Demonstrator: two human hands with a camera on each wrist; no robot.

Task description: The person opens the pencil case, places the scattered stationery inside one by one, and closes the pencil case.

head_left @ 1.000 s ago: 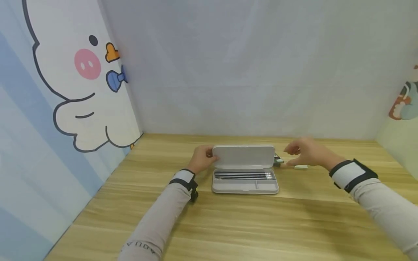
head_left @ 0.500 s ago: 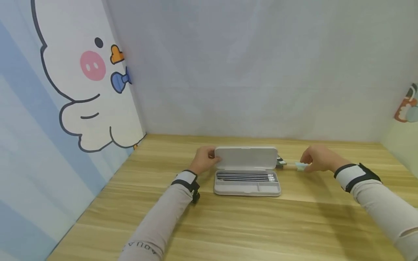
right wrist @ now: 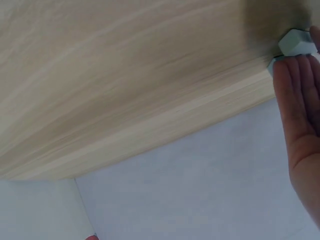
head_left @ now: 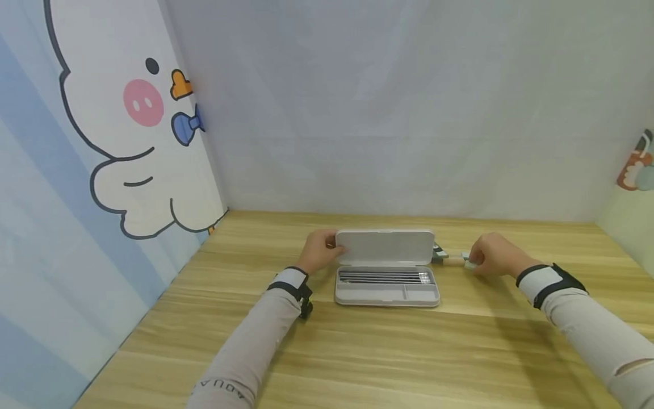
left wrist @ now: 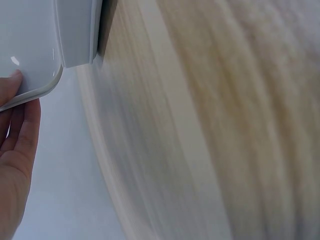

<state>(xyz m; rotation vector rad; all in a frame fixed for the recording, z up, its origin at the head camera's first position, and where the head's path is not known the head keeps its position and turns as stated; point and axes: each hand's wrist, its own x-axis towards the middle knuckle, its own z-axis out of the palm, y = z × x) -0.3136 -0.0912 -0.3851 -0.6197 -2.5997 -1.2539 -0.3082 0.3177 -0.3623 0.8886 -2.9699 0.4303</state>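
We have the right hand (head_left: 497, 254) at a small pale green-white block (head_left: 467, 261), material unclear, on the yellowish wood-grain table (head_left: 378, 352), right of the open white plastic oblong pencil case (head_left: 369, 293). Right fingers are pressed together, nearly straight, thumb opposite; we read it as pinching the block. The left hand (head_left: 318, 251) pinches the left end of the raised white rectangular lid (head_left: 385, 248), thumb on the inner face, fingers behind.

Risks, our judgement: a shallow fingertip hold could let the block slip; lifting it sideways could knock the stubby tan piece (head_left: 453, 261) just beside it, or shove the dark green-and-white angular piece (head_left: 438, 252) partly hidden behind the lid. A left-hand tug could slide or tip the case; releasing early could let the lid drop.

Axes: case runs left to right, lid along its far side, inner face toward the near side. Slim dark striped pencils (head_left: 380, 277) lie on that same axis, silvery ends rightward. Block's visible end points left, toward the case; long axis we can't tell, hand covers part. Right wrist view adds a bluish edge (right wrist: 274, 64) by the fingertips: same block or another, can't tell.
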